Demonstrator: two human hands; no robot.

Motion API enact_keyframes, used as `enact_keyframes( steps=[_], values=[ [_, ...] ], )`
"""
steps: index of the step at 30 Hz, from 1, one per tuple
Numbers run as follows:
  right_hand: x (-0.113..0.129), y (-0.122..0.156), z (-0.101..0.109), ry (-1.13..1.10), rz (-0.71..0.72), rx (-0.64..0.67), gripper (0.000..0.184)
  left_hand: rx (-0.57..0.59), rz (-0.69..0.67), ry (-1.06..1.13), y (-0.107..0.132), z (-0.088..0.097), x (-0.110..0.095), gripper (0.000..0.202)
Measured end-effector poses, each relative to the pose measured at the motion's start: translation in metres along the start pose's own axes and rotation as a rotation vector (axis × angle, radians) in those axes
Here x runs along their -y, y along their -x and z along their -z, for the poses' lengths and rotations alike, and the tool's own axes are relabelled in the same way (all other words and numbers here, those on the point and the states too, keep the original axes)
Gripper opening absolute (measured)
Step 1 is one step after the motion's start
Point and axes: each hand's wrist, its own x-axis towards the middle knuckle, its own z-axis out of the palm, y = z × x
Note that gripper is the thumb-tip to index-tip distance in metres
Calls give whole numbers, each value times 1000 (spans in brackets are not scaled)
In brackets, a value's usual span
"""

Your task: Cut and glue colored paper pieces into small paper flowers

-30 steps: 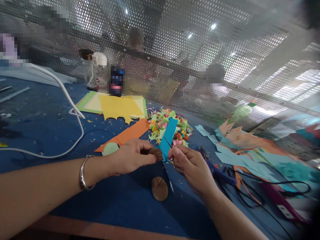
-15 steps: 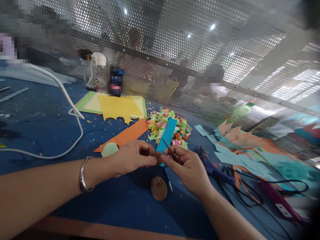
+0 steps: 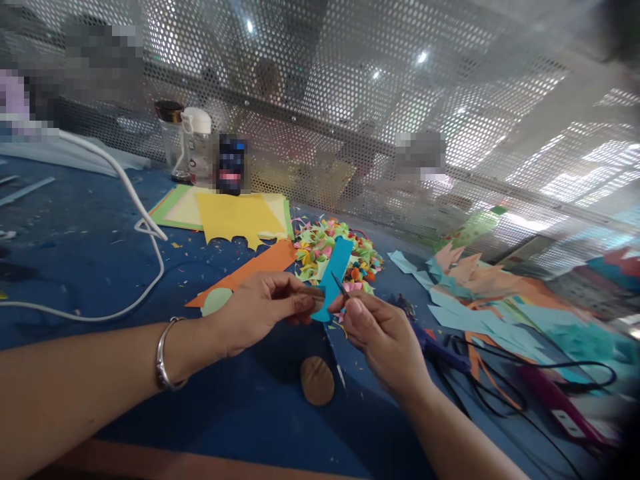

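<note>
My left hand (image 3: 260,310), with a silver bracelet on the wrist, pinches a small brown paper piece (image 3: 311,292) at its fingertips. My right hand (image 3: 383,337) is closed on small scissors (image 3: 341,287) whose dark blades point up at the brown piece. Just behind both hands lies a blue paper strip (image 3: 334,275), and I cannot tell if a hand holds it. Below the hands, a brown paper oval (image 3: 317,381) lies on the blue table (image 3: 90,267).
A heap of small colourful folded paper shapes (image 3: 330,253) lies behind the hands. Orange (image 3: 255,269), yellow (image 3: 240,217) and green sheets lie left of it. Teal and peach scraps (image 3: 490,293) and dark cables (image 3: 500,373) crowd the right. A white cable (image 3: 145,227) and bottles (image 3: 196,147) are at left.
Both hands lifted slightly, and the right hand drew back a little from the left. The brown piece now shows edge-on at my left fingertips, and the scissor tips point at it.
</note>
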Motion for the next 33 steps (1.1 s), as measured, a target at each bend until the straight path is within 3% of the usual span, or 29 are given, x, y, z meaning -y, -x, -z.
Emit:
enact_keyframes(
  steps=[4,17,23,33],
  values=[
    [0,1,1,-85,-69,55,50,-74,-5,-17,-2,2,-1,7],
    [4,-1,-1,3,-174,209,55,-254,-97,-32,-2,7,2,17],
    [3,-1,-1,120,-142,212,54,-265,-125,6,-3,6,3,18],
    [-1,-3,1,94,-130,145,54,-225,-19,84,2,-2,-3,11]
  ],
)
